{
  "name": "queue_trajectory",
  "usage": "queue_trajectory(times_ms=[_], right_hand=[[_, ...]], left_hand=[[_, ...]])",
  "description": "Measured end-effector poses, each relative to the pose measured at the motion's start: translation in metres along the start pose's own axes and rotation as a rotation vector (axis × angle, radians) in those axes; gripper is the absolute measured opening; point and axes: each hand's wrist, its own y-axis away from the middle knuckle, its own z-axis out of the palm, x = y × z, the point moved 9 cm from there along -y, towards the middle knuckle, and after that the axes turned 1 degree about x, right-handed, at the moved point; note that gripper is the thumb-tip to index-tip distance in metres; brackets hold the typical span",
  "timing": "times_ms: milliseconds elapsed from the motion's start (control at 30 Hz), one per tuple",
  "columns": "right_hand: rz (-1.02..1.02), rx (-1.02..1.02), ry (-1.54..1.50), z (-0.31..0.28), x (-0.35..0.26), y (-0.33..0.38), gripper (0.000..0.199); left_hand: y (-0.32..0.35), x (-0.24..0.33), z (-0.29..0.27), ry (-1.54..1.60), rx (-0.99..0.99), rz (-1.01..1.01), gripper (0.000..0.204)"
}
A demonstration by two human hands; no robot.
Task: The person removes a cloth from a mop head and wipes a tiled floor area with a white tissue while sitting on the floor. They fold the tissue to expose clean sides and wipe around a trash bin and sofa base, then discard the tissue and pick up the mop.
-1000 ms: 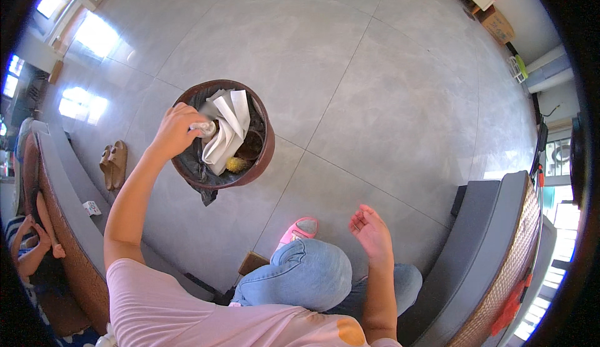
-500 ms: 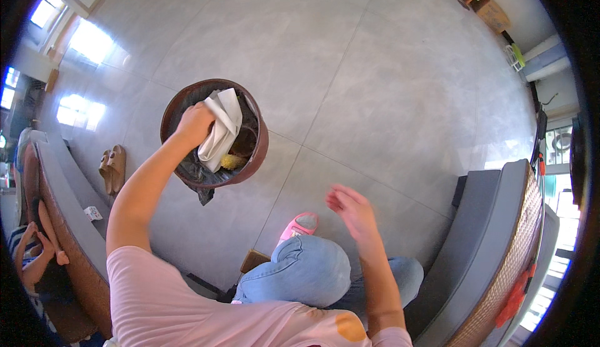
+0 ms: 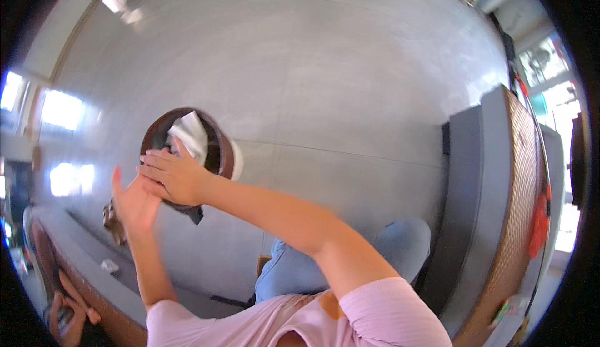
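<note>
A round brown bin (image 3: 226,150), lined with a black plastic bag (image 3: 195,214), stands on the floor ahead of me to the left. Crumpled white paper (image 3: 195,136) lies inside it, partly covered by my fingers. At the bin's near side my right hand (image 3: 176,175) is laid across my left hand (image 3: 136,204). The right fingers are stretched out and hold nothing. On the left hand the thumb sticks up and the palm shows bare, while its fingertips are hidden under the right hand.
Brown sandals (image 3: 114,223) lie left of the bin. A grey couch with a woven side (image 3: 522,178) stands at right, another grey seat (image 3: 81,234) at left. Another person's hands (image 3: 72,322) show at the lower left. A white object (image 3: 237,161) peeks out behind the bin.
My left hand has let go of the white paper, which now rests in the bin. My right hand has swung left onto the left hand. The view has turned.
</note>
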Motion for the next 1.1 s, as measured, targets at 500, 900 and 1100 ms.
queue_trajectory(times_ms=[500,900,1100], right_hand=[[1.121,-0.213,-0.265,-0.022,0.167,0.073,0.026],[1.505,0.074,-0.864,-0.078,0.158,0.164,0.031],[1.529,0.273,-0.752,-0.2,0.164,0.241,0.03]], left_hand=[[0.002,0.148,-0.186,-1.126,0.541,0.283,0.066],[-0.049,0.047,-0.091,-1.091,0.099,0.064,0.063],[-0.073,-0.065,-0.046,-0.904,-0.079,-0.04,0.061]])
